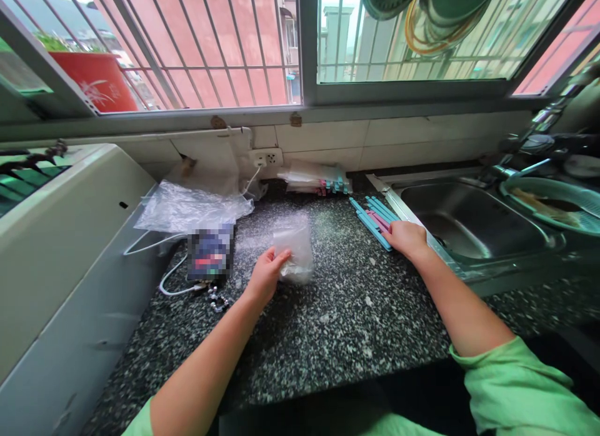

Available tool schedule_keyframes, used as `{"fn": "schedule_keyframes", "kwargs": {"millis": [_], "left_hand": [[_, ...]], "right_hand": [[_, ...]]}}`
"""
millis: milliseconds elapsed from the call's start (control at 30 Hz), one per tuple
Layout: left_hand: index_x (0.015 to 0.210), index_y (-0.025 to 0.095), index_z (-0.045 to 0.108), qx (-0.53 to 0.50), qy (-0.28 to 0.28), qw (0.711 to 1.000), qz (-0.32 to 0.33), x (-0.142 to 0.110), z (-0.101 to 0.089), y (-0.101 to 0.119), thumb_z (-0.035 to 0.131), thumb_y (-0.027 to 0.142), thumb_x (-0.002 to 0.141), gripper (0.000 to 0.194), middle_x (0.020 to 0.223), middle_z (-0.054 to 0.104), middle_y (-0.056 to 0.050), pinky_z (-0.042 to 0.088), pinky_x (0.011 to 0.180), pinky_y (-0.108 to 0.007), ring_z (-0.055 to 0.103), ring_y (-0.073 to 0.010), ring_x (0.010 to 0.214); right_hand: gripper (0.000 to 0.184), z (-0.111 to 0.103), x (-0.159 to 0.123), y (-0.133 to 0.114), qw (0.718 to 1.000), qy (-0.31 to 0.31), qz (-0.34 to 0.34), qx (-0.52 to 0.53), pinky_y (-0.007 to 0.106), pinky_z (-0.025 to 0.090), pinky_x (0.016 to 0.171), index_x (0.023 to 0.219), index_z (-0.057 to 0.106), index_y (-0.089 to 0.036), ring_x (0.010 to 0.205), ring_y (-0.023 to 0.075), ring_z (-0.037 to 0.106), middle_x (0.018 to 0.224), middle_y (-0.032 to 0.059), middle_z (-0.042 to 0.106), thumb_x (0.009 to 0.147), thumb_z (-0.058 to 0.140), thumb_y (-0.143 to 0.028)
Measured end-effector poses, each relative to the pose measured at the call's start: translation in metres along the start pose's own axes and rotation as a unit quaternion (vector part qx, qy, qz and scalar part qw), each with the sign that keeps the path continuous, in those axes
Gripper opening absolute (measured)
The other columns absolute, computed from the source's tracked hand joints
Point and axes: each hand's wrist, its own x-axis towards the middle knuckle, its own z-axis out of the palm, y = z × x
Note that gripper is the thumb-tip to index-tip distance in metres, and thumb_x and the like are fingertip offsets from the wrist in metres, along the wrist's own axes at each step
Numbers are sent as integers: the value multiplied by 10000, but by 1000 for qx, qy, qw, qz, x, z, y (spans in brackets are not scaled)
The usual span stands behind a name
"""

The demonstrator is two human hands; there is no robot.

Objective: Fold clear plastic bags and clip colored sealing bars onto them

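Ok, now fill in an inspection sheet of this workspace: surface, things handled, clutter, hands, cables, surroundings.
Surface: dark speckled countertop.
Things handled: clear plastic bag; blue and pink sticks beside the sink.
Clutter: crumpled plastic, pixelated object and beaded strand at left; packed sticks near the wall.
Hands: left hand holds the bag; right hand at the sticks' near ends, grip unclear.
Cables: white cable beside the pixelated object; white plug in the socket; any link unclear.
Surroundings: barred window ahead; basket at right.

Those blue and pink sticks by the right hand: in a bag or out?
Out. The sticks lie bare on the counter, with the right hand at their near end; the clear plastic is apart, in the left hand.
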Motion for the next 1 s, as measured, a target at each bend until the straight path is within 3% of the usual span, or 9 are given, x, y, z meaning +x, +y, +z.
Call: {"fn": "schedule_keyframes", "kwargs": {"millis": [167,233,333,433,533,633,700,800,1000], "left_hand": [[703,124,624,14,-3,1000,0,0,0,-7,770,386,477,375,599,635,0,385,533,-206,527,-104,527],[722,126,630,17,-11,1000,3,0,2,-9,763,368,489,361,604,635,1,387,544,-208,534,-108,540],[734,129,634,14,-25,1000,1,0,4,-11,753,350,495,347,613,633,2,378,537,-207,527,-105,536],[723,131,633,2,-33,999,-10,-2,8,-11,752,340,473,348,622,635,-2,377,540,-211,525,-107,539],[751,135,638,-8,-36,999,-15,-4,11,-10,749,335,458,372,648,646,-10,394,575,-222,544,-122,580],[781,142,638,-19,-46,999,-20,-7,14,-9,736,302,462,370,665,648,-6,399,596,-225,549,-124,600],[765,141,635,-25,-57,998,-31,-9,15,-8,719,254,463,333,652,641,2,396,593,-221,539,-116,584],[710,134,631,-23,-73,996,-49,-12,16,-6,670,187,462,257,614,624,8,388,577,-216,519,-105,557],[630,136,628,-2,-73,995,-74,-13,15,-1,590,136,445,189,563,609,13,363,521,-202,502,-100,520]], "right_hand": [[392,1,1,2,1000,2,3,4,338,457,667,980,680,-128,878,279,638,931,178,677,833,410,-371],[369,2,2,6,999,41,4,15,328,449,645,931,685,-133,834,272,643,878,164,683,827,413,-359],[312,6,2,6,986,150,-15,70,304,430,608,814,670,-144,765,246,634,788,125,677,811,436,-349],[247,11,-9,-10,943,257,-134,164,292,425,625,719,620,-157,719,211,608,727,85,652,805,463,-327],[224,13,-33,-39,873,317,-279,246,277,427,643,721,590,-161,679,179,585,681,58,633,831,473,-317],[195,14,-59,-65,817,334,-364,296,260,431,628,764,582,-165,659,158,574,687,43,633,852,490,-313],[172,15,-71,-75,799,322,-408,302,262,442,649,785,580,-173,687,159,576,712,43,639,859,493,-302],[146,19,-78,-80,791,304,-436,303,273,456,673,815,578,-186,726,166,580,744,49,642,868,480,-281],[122,23,-74,-75,781,317,-421,334,290,473,694,851,583,-187,751,173,586,766,58,637,859,484,-259]]}}
